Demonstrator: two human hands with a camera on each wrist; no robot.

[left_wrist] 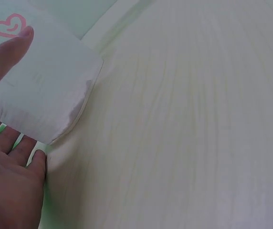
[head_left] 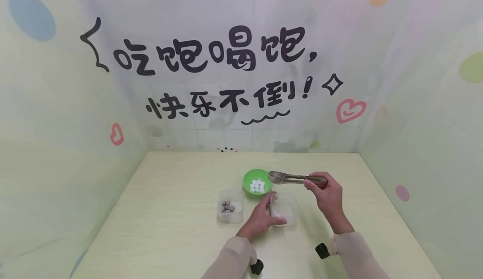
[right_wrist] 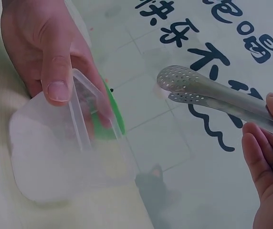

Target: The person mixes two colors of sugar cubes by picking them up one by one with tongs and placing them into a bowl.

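My left hand (head_left: 259,217) grips a translucent plastic container (head_left: 289,217) at its left side, thumb along the near wall and fingers round the far one. In the right wrist view this container (right_wrist: 46,152) looks tilted, its rim towards the bowl side. My right hand (head_left: 330,196) holds metal tongs (head_left: 278,178) by the handle end. Their perforated heads (right_wrist: 179,78) point left, close together with nothing seen between them. The tongs' heads overlap the right rim of a green bowl (head_left: 247,179) in the head view. Small white pieces (head_left: 258,186) lie in that bowl.
Left of my left hand stands a second translucent container (head_left: 231,219) with several greyish-brown cubes (head_left: 227,207) inside. The pale wooden table (head_left: 170,212) meets a printed cloth backdrop (head_left: 181,136) at its far edge, with cloth on both sides.
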